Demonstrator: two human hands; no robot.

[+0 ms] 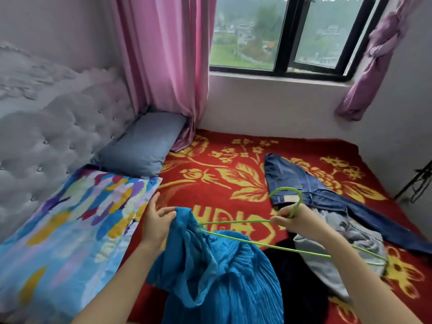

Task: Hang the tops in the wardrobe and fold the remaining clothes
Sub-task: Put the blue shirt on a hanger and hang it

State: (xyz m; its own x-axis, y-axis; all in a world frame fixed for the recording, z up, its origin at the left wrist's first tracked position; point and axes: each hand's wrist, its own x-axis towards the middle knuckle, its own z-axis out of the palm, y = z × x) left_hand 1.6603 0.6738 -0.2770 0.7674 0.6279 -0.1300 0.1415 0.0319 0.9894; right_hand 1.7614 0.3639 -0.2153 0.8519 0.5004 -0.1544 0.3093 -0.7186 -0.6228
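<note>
The step in hand is getting the blue top (210, 265) onto the green hanger (233, 222), ahead of any trip to the wardrobe (which is nowhere in this view). The left hand (159, 218), at lower centre-left of the frame, holds the top's upper edge between thumb and fingers, with the forefinger lifted straighter than the rest. Its forearm runs up from the bottom edge. The right hand (297, 220), at centre-right, has its fingers curled in a pinch round the hanger's neck just below the hook, which points away towards the window. The hanger lies nearly flat and its left shoulder tip touches the bunched cloth beside the left hand. Whether that tip is already inside the neck opening I cannot tell.

The top hangs crumpled from the left hand down to the bottom of the frame, above the red flowered blanket (210, 164) on the bed. As I judge it, the next move calls for the left hand to spread the neckline while the right feeds the hanger's arm through, then to settle both shoulders evenly.

The jeans (304, 181), a grey garment (339, 253) and a black garment (301, 284) lie unfolded at right, waiting
</note>
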